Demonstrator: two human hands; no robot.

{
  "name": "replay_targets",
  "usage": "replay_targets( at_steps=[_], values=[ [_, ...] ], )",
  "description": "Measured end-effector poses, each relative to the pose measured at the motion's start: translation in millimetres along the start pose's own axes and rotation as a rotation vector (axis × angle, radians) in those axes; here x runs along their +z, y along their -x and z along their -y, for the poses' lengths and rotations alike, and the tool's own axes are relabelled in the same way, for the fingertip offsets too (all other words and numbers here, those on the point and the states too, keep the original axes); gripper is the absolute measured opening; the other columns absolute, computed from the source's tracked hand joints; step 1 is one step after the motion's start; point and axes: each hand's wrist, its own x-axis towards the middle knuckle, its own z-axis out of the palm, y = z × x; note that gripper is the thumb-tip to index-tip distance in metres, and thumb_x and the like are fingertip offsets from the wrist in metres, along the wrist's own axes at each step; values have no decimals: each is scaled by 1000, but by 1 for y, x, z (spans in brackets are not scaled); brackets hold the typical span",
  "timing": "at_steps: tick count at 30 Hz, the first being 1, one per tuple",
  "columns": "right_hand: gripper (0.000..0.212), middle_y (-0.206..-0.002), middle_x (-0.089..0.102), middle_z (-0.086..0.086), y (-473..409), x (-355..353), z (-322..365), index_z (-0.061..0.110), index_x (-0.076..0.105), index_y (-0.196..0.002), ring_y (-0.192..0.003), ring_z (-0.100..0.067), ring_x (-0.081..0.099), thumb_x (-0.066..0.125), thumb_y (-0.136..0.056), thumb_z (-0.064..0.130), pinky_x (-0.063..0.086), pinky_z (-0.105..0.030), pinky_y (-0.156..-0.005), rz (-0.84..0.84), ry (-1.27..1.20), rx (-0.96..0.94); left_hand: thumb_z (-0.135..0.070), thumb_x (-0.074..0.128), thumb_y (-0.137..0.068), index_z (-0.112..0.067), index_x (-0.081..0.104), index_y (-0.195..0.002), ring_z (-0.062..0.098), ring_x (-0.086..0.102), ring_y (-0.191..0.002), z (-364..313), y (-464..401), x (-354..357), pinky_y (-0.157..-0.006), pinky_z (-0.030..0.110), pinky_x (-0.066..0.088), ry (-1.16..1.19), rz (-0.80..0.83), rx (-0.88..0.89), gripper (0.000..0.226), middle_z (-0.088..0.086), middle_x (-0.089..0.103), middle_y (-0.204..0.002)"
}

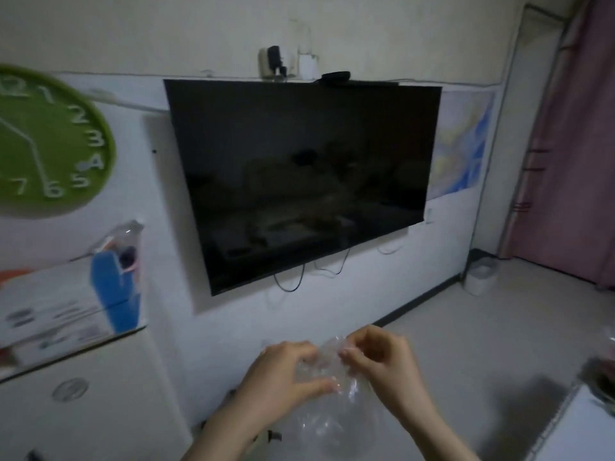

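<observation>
A clear, crinkled plastic bag (327,410) hangs in front of me at the bottom middle of the view. My left hand (283,374) grips its upper edge from the left, thumb pressed under the bunched plastic. My right hand (379,357) pinches the same bunched top from the right with curled fingers. The two hands sit close together, almost touching. The bag's lower part sags below them and looks see-through; I cannot tell what is inside.
A dark wall-mounted TV (299,174) faces me, cables dangling below. A green clock (50,141) hangs at left above a white cabinet (86,394) bearing a blue box (116,287). A white bin (481,276) stands by the pink curtain (572,144). A white surface (579,427) lies at bottom right.
</observation>
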Motion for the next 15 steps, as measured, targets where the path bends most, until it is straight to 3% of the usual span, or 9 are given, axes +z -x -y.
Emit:
replay_targets(
  at_steps=[3, 6, 8, 10, 12, 15],
  values=[
    [12, -73, 72, -14, -45, -24, -11, 13, 70, -81, -66, -20, 68, 77, -72, 16, 54, -33, -63, -97, -17, 44, -55, 68, -68, -22, 65, -77, 7, 64, -81, 12, -65, 11, -82, 35, 50, 180, -32, -8, 35, -6, 70, -78],
    [44, -98, 72, -3, -81, -48, -30, 23, 65, -106, -93, -14, 67, 78, -68, 40, 55, -35, -81, -22, -38, 104, -49, 62, -76, -17, 60, -72, 11, 58, -62, 20, -124, 26, -63, 32, 47, 286, -122, -13, 33, -6, 63, -62],
    [52, -107, 71, 0, -108, -59, -46, 23, 63, -111, -102, -13, 64, 79, -63, 38, 53, -37, -87, 17, -35, 113, -44, 63, -79, -17, 58, -66, 14, 52, -55, 27, -166, 33, -57, 30, 43, 370, -144, -16, 30, -5, 57, -55],
    [48, -100, 74, -1, -147, -68, -67, 19, 66, -104, -95, -15, 68, 83, -61, 33, 53, -40, -83, 2, -21, 89, -42, 65, -79, -16, 57, -63, 11, 49, -52, 36, -217, 42, -56, 29, 41, 467, -108, -17, 32, -7, 54, -53],
    [40, -90, 74, -9, -192, -75, -87, 14, 69, -93, -83, -20, 69, 81, -60, 33, 54, -45, -76, -80, -9, 48, -46, 67, -75, -14, 61, -67, 13, 57, -58, 44, -270, 48, -61, 34, 46, 570, -43, -8, 34, -6, 61, -59],
    [27, -80, 73, -14, -270, -94, -113, 13, 70, -84, -70, -16, 63, 79, -63, 27, 50, -35, -66, -169, -24, 22, -52, 69, -69, -17, 69, -84, 21, 71, -79, 54, -352, 53, -74, 39, 53, 717, 82, 7, 38, 7, 75, -84]
  ],
)
